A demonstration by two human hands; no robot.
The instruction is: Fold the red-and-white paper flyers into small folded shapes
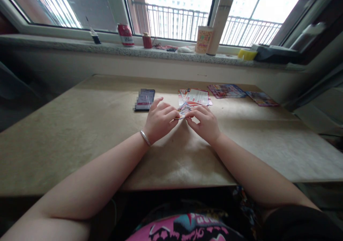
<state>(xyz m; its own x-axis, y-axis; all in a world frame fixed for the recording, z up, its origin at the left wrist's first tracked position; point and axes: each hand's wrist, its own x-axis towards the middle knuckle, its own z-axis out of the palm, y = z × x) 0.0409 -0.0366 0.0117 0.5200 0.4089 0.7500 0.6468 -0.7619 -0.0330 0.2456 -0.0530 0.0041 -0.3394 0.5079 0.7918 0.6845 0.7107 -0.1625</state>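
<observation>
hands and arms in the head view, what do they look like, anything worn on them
Both forearms are bare, with no sleeves showing below the elbows. The left hand has a thin silver metal bangle around its wrist. The right hand shows no bracelet or watch at the wrist. No gloves; rings cannot be made out.

One head-worn camera looks forward and down, close over the table (80,133), facing the window (182,15)

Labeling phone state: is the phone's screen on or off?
On. The phone lies flat, face up on the table, left of the left hand, and its screen glows with bright content instead of plain black.
</observation>
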